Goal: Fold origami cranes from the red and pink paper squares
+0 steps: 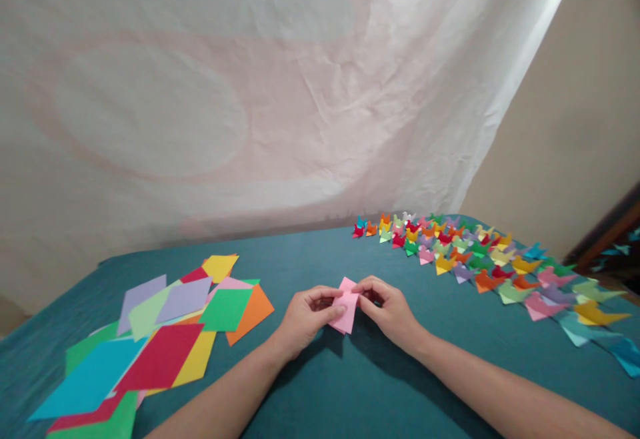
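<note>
A small piece of folded pink paper [349,313] is held just above the table in the middle of the view. My left hand [311,315] pinches its left side, with the thumb lying across the front. At its upper right edge, my right hand [387,307] grips the paper between thumb and fingertips. The folded layers stand slightly apart at the bottom tip. The fingers behind the paper are partly hidden.
Loose sheets of coloured paper [160,355] lie in an overlapping pile on the left. Many small folded paper birds [487,282] stand in rows on the right. A dark green cloth [300,255] covers the table, and a pale sheet [280,92] hangs behind it.
</note>
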`<state>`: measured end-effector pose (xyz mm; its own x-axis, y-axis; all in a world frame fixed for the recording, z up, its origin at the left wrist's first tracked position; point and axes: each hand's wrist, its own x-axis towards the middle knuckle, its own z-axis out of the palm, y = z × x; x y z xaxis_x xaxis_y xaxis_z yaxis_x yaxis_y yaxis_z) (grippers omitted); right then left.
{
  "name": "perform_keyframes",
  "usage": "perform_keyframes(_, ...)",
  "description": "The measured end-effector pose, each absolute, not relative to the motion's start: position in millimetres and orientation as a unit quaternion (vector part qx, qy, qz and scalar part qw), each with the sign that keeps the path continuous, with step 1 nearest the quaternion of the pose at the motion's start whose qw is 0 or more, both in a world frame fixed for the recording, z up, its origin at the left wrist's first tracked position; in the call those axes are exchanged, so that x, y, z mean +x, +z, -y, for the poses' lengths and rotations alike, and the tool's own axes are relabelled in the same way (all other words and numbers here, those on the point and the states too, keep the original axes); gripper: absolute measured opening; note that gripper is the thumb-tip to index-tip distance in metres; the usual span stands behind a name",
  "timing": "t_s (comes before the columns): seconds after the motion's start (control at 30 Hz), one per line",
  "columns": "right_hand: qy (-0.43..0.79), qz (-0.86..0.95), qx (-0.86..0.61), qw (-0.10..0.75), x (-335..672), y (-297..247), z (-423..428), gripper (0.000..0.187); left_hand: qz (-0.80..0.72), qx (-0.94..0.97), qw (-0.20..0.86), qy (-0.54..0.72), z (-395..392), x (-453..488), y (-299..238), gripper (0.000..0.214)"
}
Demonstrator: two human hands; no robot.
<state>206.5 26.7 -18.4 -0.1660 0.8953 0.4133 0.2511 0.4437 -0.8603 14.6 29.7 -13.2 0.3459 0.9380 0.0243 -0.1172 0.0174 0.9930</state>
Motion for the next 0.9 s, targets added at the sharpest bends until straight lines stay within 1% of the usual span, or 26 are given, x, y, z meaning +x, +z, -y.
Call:
perform_keyframes(0.37,0.312,0.715,-0.397,0.484,205.7,-15.4,-23.9,0.01,-0.377,0.565,0.594,0.432,-26.9,16.9,-9.2,0.039)
perform_keyframes(0.5,0.315,0.719,-0.39,0.482,205.0,-15.5,-22.9,0.01,-0.372,0.58,0.576,0.44,-27.5,16.9,-11.8,0.033)
perform_keyframes(0.67,0.319,0.718,-0.386,0.484,205.0,-15.2,-21.6,0.01,-0.383,0.614,0.53,0.442,-28.0,15.8,-13.4,0.029)
perform_keyframes(0.9,0.322,0.721,-0.378,0.484,204.0,-13.4,-21.0,0.009,-0.384,0.643,0.502,0.432,-27.0,14.4,-7.7,0.022)
